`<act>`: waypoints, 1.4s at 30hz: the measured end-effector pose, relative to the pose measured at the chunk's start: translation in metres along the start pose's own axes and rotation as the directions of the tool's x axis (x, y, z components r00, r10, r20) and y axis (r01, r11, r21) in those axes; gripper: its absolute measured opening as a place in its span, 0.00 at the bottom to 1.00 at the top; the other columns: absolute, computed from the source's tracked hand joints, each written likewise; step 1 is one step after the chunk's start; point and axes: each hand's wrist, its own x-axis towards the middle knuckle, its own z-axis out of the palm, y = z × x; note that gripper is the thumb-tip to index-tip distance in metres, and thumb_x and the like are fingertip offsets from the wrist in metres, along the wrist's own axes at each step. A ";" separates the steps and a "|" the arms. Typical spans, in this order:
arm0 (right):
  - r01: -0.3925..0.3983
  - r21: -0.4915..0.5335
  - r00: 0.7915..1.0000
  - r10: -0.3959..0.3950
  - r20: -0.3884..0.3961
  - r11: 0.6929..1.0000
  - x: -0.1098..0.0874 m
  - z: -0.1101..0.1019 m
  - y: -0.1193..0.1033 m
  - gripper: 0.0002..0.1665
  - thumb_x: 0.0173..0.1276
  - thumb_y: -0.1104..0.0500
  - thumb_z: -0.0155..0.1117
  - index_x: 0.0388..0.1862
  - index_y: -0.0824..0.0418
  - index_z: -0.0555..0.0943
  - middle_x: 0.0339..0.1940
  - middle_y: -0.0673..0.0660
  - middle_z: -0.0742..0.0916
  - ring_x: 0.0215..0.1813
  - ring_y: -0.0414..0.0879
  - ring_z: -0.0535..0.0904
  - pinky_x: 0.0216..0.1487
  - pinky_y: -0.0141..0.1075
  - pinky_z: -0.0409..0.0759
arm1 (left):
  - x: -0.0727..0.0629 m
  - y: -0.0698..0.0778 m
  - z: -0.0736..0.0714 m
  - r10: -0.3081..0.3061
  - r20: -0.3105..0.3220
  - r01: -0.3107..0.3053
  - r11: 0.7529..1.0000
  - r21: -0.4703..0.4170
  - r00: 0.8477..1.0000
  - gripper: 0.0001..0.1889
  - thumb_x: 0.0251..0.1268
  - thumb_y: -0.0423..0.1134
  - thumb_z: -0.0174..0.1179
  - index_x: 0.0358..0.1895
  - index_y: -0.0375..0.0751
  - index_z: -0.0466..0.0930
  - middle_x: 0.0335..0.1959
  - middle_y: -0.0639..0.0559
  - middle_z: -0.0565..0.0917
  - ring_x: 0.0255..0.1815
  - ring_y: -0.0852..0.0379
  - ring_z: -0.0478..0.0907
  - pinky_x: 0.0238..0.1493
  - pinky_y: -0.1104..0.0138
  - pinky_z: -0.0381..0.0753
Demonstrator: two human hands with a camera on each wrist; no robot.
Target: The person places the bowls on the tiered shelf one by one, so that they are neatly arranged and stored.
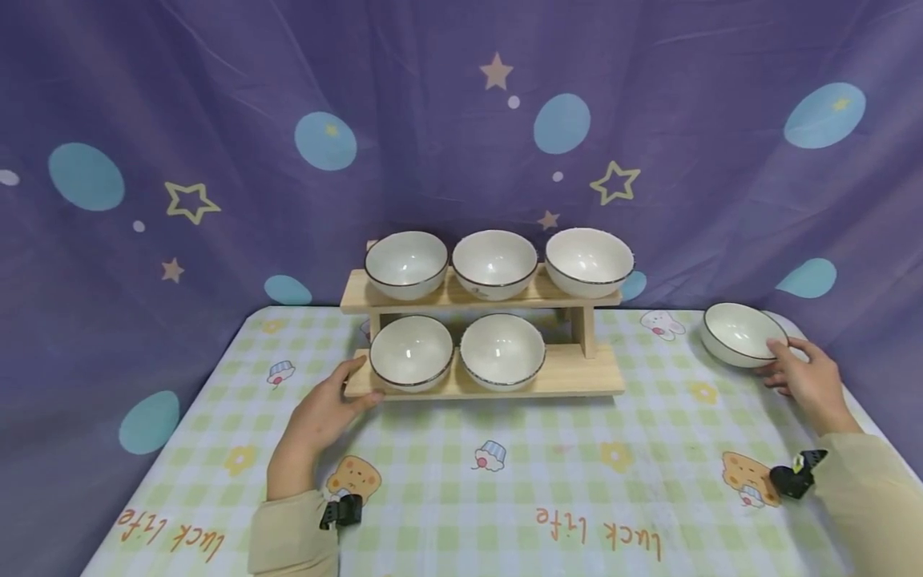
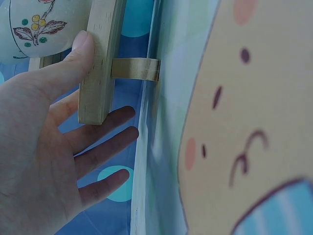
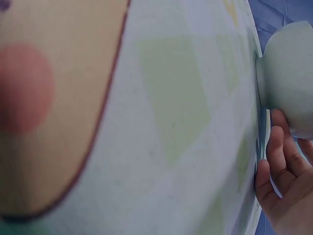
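At the right end of the table, my right hand (image 1: 808, 381) pinches a white bowl (image 1: 741, 335) with a dark rim, thumb at the rim and fingers against its outside. The right wrist view shows the bowl's pale side and foot (image 3: 288, 78) close to the cloth. My left hand (image 1: 324, 413) holds the left end of a two-tier wooden rack (image 1: 584, 373). Its thumb presses the lower board (image 2: 100, 73), and the other fingers reach out past the wood. Two bowls stand on the lower tier, the nearest a bowl (image 1: 411, 353) beside my left hand.
Three more bowls line the upper tier, among them a middle bowl (image 1: 495, 264). Bare wood shows on the lower tier's right part. A checked tablecloth (image 1: 447, 513) with cartoon prints covers the table, and a purple curtain (image 1: 433, 72) hangs close behind the rack.
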 end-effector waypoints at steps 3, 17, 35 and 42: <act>0.017 -0.015 1.000 -0.017 0.004 1.000 0.000 0.000 -0.001 0.47 0.79 0.45 0.47 0.76 0.79 0.45 0.16 0.35 0.83 0.19 0.34 0.81 0.20 0.28 0.76 | 0.000 0.000 0.001 -0.003 0.001 0.003 1.000 0.001 1.000 0.49 0.62 0.71 0.56 0.80 0.50 0.52 0.75 0.34 0.61 0.71 0.29 0.61 0.63 0.34 0.64; -0.031 0.003 0.999 0.031 -0.026 1.000 -0.004 0.000 -0.003 0.36 0.77 0.57 0.35 0.74 0.81 0.49 0.13 0.37 0.83 0.18 0.34 0.78 0.21 0.27 0.76 | 0.002 0.005 0.002 -0.003 -0.001 0.003 1.000 0.006 1.000 0.48 0.62 0.70 0.57 0.80 0.50 0.53 0.75 0.35 0.61 0.71 0.30 0.62 0.63 0.35 0.64; -0.007 -0.011 0.998 0.006 -0.060 1.000 -0.004 0.000 0.001 0.35 0.78 0.59 0.30 0.76 0.78 0.42 0.14 0.40 0.79 0.17 0.34 0.76 0.21 0.27 0.78 | 0.001 0.003 -0.001 0.004 -0.007 -0.004 1.000 0.016 1.000 0.47 0.63 0.68 0.58 0.79 0.50 0.54 0.74 0.35 0.63 0.70 0.30 0.63 0.63 0.35 0.65; 0.014 0.010 0.998 -0.014 -0.054 1.000 -0.007 0.000 -0.006 0.35 0.78 0.59 0.32 0.76 0.78 0.45 0.16 0.37 0.78 0.18 0.34 0.77 0.22 0.26 0.77 | 0.000 0.001 -0.001 0.006 -0.010 -0.006 1.000 0.013 1.000 0.46 0.64 0.67 0.58 0.79 0.49 0.54 0.74 0.34 0.63 0.70 0.31 0.64 0.62 0.36 0.66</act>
